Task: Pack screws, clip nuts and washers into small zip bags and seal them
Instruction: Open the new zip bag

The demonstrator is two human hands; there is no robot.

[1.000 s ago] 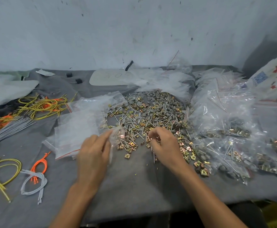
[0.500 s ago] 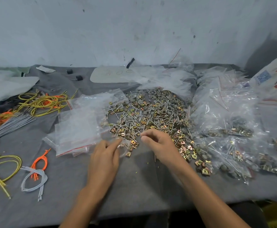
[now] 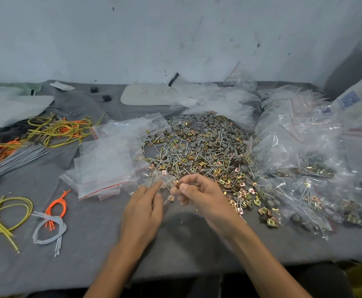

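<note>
A loose heap of screws, brass clip nuts and grey washers point(image 3: 199, 151) lies mid-table on the grey cloth. My left hand point(image 3: 143, 209) holds a small clear zip bag point(image 3: 160, 181) at the heap's near edge; a few clip nuts show inside it. My right hand point(image 3: 201, 196) is just right of the bag, pinching a clip nut point(image 3: 177, 185) between thumb and fingertips at the bag's mouth. A stack of empty zip bags point(image 3: 102, 168) with red seal lines lies to the left.
Filled zip bags point(image 3: 304, 168) pile up on the right. Yellow, orange and grey wire bundles point(image 3: 53, 132) lie at far left, with small loops point(image 3: 46, 222) near the front. A white pad point(image 3: 147, 95) sits by the wall. The table's front edge point(image 3: 175, 274) runs below my forearms.
My left hand drew the small bag nearer and rightward. My right hand left the heap with a clip nut and brought it to the bag's mouth.
</note>
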